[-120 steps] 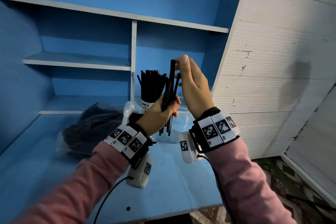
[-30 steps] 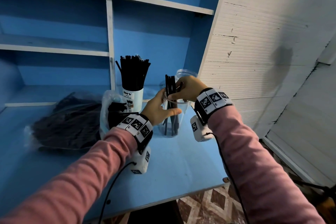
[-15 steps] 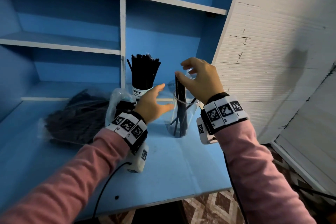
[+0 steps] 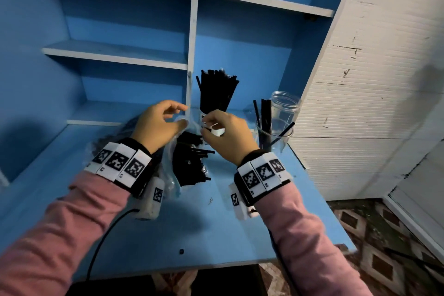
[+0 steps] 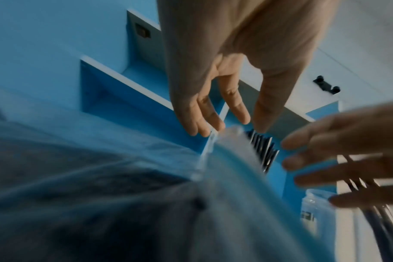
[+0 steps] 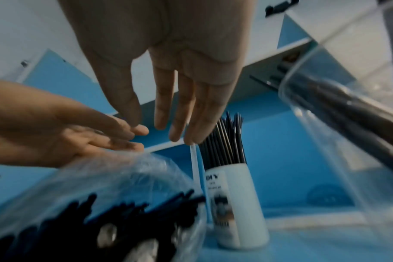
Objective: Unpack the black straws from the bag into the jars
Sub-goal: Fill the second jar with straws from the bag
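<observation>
**Black straws: a handful delivered, hands back at the bag**

Black straws (image 4: 189,163) lie in a heap inside the clear bag (image 4: 171,182) on the blue desk (image 4: 204,228), their ends poking out of its open mouth directly below and between the two hands. Half a second ago the right hand was at the rim of the clear jar and the left hovered beside it; now both have swung over to the bag, so that handful is done with and a fresh pick is beginning.

The left hand (image 4: 157,126) hangs over the bag's raised plastic lip with loose, slightly bent fingers; the wrist views show nothing gripped. The right hand (image 4: 227,134) faces it across the opening, fingers relaxed and empty too, tips near the plastic. Whether either fingertip actually touches the film I cannot tell, as the close views are blurred.

Just beyond the right hand stands the white jar (image 4: 206,115), packed tight with upright straws and, by my judgement, full. To the right of the right hand the clear jar (image 4: 274,137) holds only a few straws leaning loosely, so it has room for much more. Behind it stands a second clear jar (image 4: 284,108), apparently empty.

With the bag well stocked, most of the unpacking remains.
</observation>
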